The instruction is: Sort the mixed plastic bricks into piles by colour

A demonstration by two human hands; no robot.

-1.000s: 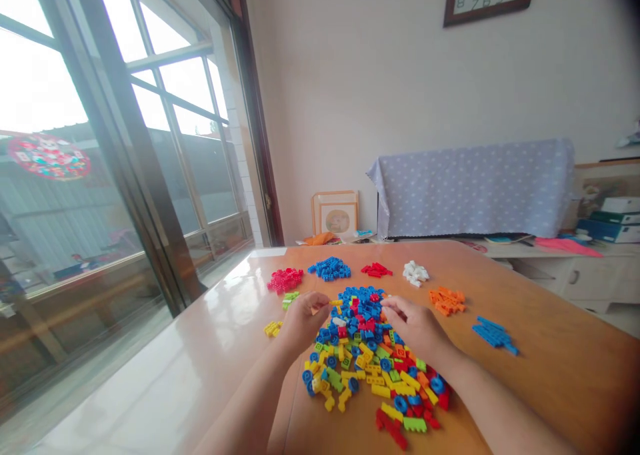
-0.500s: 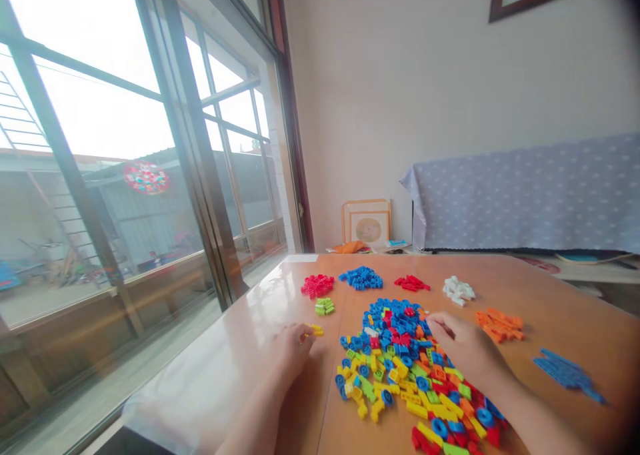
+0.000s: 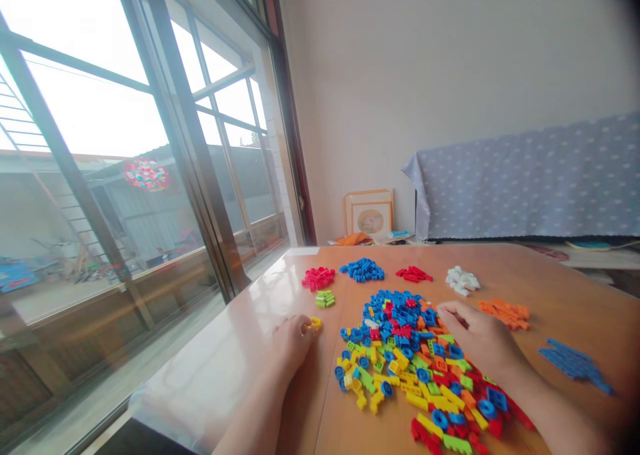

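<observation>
My left hand (image 3: 293, 340) rests on the table left of the big pile, its fingers curled around a small yellow building brick, next to other yellow bricks (image 3: 315, 323). At the right edge of the mixed pile of building bricks (image 3: 400, 348) is my right hand (image 3: 470, 327). Its fingers are bent together, and what they hold, if anything, is hidden. Blue bricks dominate the far part of the pile; yellow, green, orange and red ones spread toward me. Just beyond my left hand sits a small group of green bricks (image 3: 325, 299).
Sorted groups lie around the pile: pink-red pieces (image 3: 319, 279), blue bricks (image 3: 362, 269), red pieces (image 3: 414, 274), white pieces (image 3: 461, 281), orange pieces (image 3: 505, 313) and long blue pieces (image 3: 575, 363). A large window (image 3: 200, 141) stands left of the wooden table (image 3: 310, 421).
My right hand has drawn slightly right, away from the blue part of the pile. My left hand stays by the yellow bricks, shifting little. The camera view has tilted a little.
</observation>
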